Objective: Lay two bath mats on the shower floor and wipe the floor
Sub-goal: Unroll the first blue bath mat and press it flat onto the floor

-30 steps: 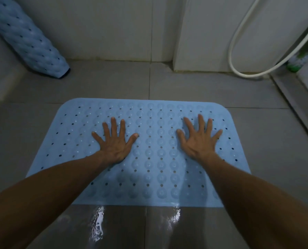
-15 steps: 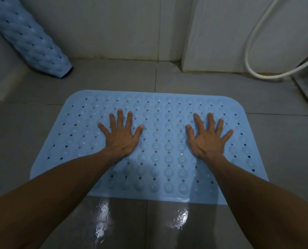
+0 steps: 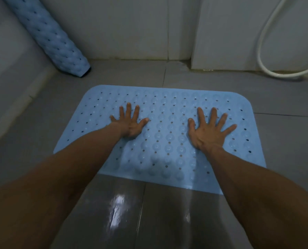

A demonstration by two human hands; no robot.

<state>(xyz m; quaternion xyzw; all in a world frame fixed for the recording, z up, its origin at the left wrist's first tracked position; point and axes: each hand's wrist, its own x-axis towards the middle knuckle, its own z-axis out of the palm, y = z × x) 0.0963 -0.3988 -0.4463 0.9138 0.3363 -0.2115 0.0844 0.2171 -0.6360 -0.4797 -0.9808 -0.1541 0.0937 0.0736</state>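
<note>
bath mat no. 2, the rolled mat (image 3: 47,35), leans against the wall in the far left corner, lower end on the shower floor (image 3: 284,141), not unrolled yet. flat mat (image 3: 167,123) lies spread on the tiles mid-frame, long side across the view, near edge just beyond a wet glossy patch (image 3: 117,211)

step in hand, my read: seating mat one, pressing it down so it sticks to the tile. mat two and the wipe both look outstanding

left hand (image 3: 130,124): arm stretched forward, palm down on the left-centre of the flat mat, fingers straight and slightly fanned, thumb out to the right. grip is slack, nothing held, just flat pressure

right hand (image 3: 208,130): same pose on the right-centre, fingers spread wider, thumb pointing in toward the left hand. also holding nothing, flat on the mat. hands well apart, a band of bumps and drain holes between them

shower hose (image 3: 262,51) loops down the wall at far right, clear of the mat

next move probably calls for: lift off, reach far left for the rolled mat, unroll it on bare tile beside the flat one. free floor shows on the left, the right and beyond the mat; which side suits i can't tell. no cloth or wiper in view, so the wipe needs a tool fetched first. wet patch near the camera looks like a slip risk
</note>
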